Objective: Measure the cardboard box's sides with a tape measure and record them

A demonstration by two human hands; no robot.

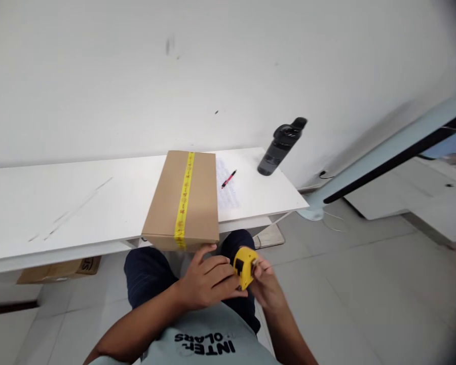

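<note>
A yellow tape measure [244, 265] is held between both hands over my lap, just below the table's front edge. My left hand [205, 282] wraps its fingers around the case from the left. My right hand [266, 285] pinches the case's right side, where the tape end sits. Right above the hands a closed cardboard box [199, 200] with a strip of yellow tape down its middle lies on the white table [61, 203], its near end at the table's edge.
A sheet of paper [230, 195] with a red pen [228, 179] lies to the right of the box. A dark water bottle [279, 147] stands at the table's far right corner. Another cardboard box [59, 270] sits on the floor under the table.
</note>
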